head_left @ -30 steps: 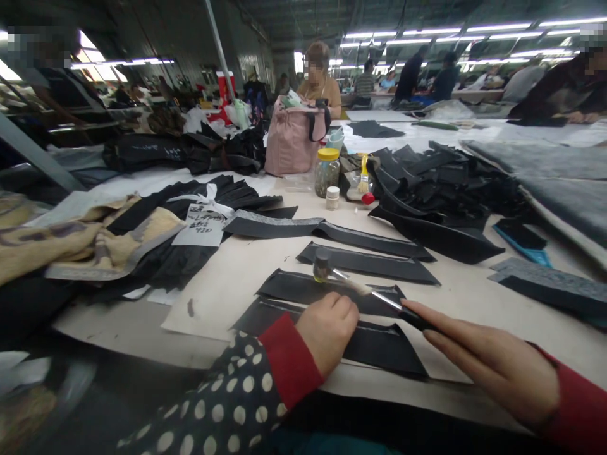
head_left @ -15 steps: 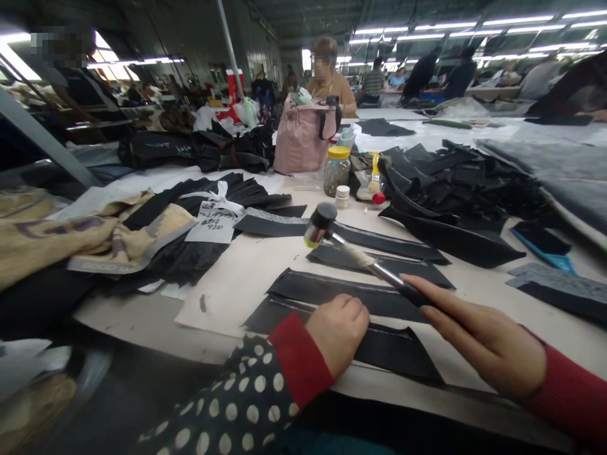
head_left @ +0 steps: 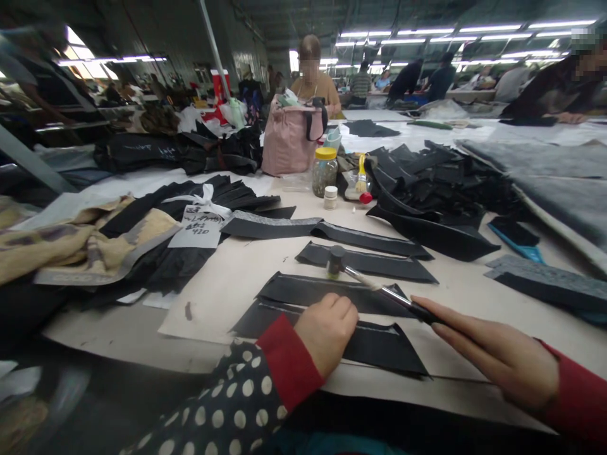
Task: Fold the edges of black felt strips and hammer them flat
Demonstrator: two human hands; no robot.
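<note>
My right hand [head_left: 496, 354] is closed around the dark grip of a hammer [head_left: 336, 260] with a metal shaft and a short cylindrical head. That head is low over the strips; whether it touches one I cannot tell. Below it, my left hand [head_left: 327, 332], fingers curled, presses on the nearest black strip [head_left: 386, 354] and covers its middle. The fingertips are hidden. Just beyond lies another black strip [head_left: 294, 292], partly overlapping it. Farther back are a third strip [head_left: 398, 268] and a long one with a grey end [head_left: 272, 226].
Left stands a bundle of black pieces with a handwritten tag [head_left: 195, 226], beside tan cloth [head_left: 137, 237]. Behind are a yellow-lidded jar [head_left: 325, 174], a small white bottle [head_left: 331, 198], a brush [head_left: 361, 174] and a pink bag [head_left: 287, 139]. Black scraps [head_left: 441, 180] heap at right. People work beyond.
The hammer head has come down from above the far strips to just over the nearer ones. My left hand stays on its strip. The whole view has shifted slightly.
</note>
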